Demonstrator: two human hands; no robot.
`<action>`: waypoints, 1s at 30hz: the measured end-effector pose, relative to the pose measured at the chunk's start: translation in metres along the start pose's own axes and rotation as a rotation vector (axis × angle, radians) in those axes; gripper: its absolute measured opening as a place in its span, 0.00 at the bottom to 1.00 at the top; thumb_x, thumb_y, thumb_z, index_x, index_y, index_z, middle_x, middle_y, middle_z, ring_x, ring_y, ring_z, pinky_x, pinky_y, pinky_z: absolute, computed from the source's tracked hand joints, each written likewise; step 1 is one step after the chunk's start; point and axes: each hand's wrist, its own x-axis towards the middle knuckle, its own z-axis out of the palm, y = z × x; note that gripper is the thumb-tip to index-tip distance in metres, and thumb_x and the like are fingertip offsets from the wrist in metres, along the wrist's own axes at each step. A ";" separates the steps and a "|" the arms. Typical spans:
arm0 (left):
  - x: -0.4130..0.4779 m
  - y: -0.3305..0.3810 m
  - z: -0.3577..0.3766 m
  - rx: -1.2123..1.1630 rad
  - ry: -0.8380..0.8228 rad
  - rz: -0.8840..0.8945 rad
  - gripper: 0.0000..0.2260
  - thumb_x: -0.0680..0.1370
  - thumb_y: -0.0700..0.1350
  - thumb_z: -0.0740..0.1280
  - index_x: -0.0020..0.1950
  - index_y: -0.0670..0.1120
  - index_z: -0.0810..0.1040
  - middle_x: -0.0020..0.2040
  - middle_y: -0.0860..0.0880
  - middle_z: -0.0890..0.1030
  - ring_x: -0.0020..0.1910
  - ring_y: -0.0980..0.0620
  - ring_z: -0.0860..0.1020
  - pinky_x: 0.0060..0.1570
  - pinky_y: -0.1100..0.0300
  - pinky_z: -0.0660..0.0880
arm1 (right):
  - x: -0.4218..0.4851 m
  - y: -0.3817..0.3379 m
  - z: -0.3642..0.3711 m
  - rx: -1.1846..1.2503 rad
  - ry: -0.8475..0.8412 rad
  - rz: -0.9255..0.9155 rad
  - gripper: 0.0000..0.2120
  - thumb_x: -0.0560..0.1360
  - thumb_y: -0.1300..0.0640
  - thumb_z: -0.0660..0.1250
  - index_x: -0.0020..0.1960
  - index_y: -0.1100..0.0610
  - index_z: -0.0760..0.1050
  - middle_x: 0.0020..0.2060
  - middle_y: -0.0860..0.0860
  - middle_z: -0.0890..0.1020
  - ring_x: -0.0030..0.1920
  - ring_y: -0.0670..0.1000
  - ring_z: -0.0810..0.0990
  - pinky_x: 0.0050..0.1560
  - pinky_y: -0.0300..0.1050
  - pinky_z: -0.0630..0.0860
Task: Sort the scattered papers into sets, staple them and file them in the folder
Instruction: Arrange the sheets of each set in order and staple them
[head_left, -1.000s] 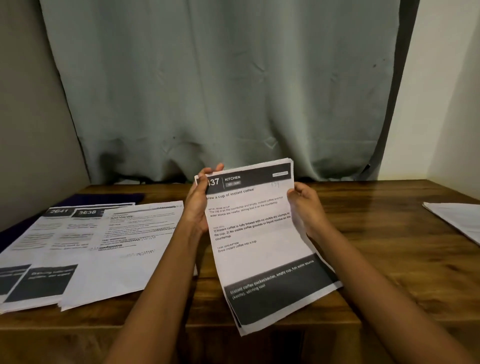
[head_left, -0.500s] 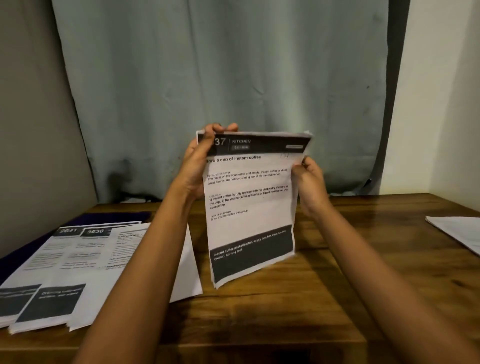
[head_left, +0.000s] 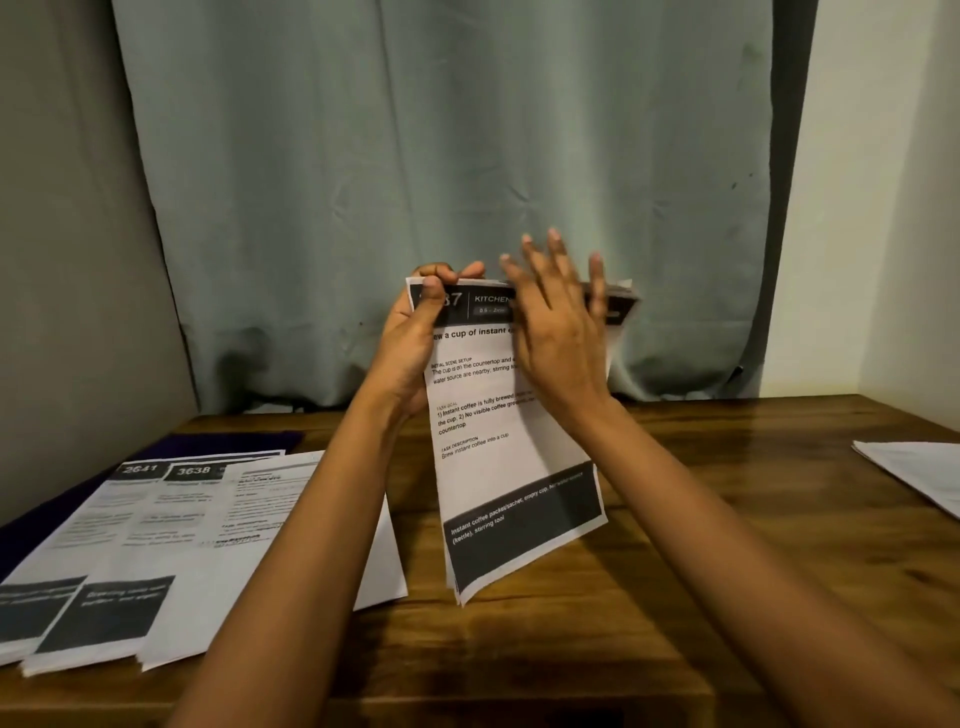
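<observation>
The left hand (head_left: 410, 348) gripped the top left corner of a sheaf of printed papers (head_left: 498, 467), holding it upright over the wooden counter (head_left: 727, 519), while the right hand (head_left: 558, 332), fingers (head_left: 553, 260) straight and spread, covered its upper right, and overlapping paper stacks (head_left: 156, 545) lay on the counter's left.
</observation>
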 end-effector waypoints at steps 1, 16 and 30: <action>0.000 0.000 0.001 -0.021 0.000 -0.005 0.05 0.79 0.45 0.58 0.46 0.45 0.70 0.52 0.47 0.84 0.52 0.49 0.82 0.57 0.50 0.77 | 0.004 -0.004 0.002 0.022 -0.010 -0.027 0.17 0.78 0.60 0.61 0.66 0.60 0.73 0.67 0.56 0.75 0.73 0.56 0.64 0.74 0.55 0.43; -0.009 0.004 -0.022 -0.114 0.204 -0.184 0.13 0.84 0.45 0.54 0.41 0.48 0.70 0.52 0.50 0.84 0.47 0.49 0.84 0.42 0.50 0.82 | 0.009 0.073 0.001 0.196 -0.284 0.310 0.11 0.78 0.53 0.56 0.43 0.52 0.76 0.38 0.48 0.81 0.44 0.53 0.78 0.63 0.54 0.64; -0.028 -0.044 -0.063 -0.208 0.391 -0.369 0.16 0.84 0.52 0.51 0.39 0.50 0.69 0.53 0.51 0.84 0.48 0.47 0.84 0.39 0.48 0.82 | -0.031 0.076 0.030 0.388 -0.583 0.793 0.13 0.79 0.57 0.61 0.47 0.63 0.82 0.44 0.57 0.83 0.45 0.55 0.80 0.46 0.45 0.73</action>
